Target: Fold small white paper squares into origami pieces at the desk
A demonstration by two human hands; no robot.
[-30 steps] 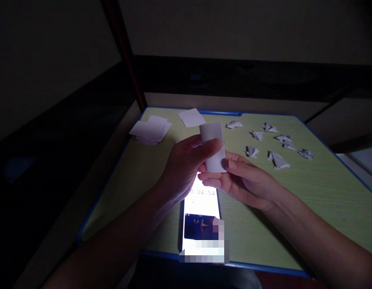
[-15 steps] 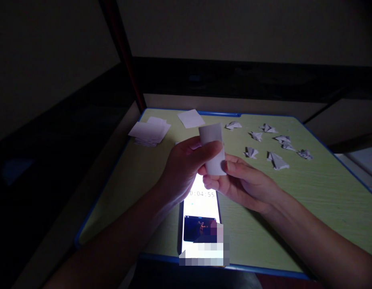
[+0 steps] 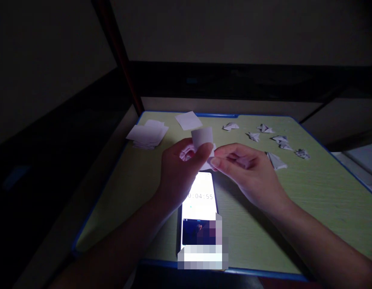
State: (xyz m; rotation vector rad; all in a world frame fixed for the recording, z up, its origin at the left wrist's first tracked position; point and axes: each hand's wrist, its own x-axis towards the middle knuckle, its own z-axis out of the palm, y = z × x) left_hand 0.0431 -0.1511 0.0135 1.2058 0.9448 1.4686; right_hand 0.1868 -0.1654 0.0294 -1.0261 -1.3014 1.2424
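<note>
A small folded piece of white paper (image 3: 202,137) is held up between my hands, above the lit phone (image 3: 201,186) lying on the table. My left hand (image 3: 180,172) grips the paper with its thumb across the front and fingers behind. At the paper's lower right edge, my right hand (image 3: 249,170) pinches it between thumb and index finger. The paper's upper part curves slightly; its lower part is partly covered by my fingers. The phone's screen shows a timer and a dark picture, part of it blurred out.
Several folded paper pieces (image 3: 265,129) lie at the right of the green table (image 3: 318,192), which has a blue rim. A stack of white paper sheets (image 3: 147,132) sits at the far left. One single sheet (image 3: 188,120) lies near the back edge.
My right hand has risen and turned, and now pinches the paper's right edge, bending it at the lower part. My left hand still grips the paper.
</note>
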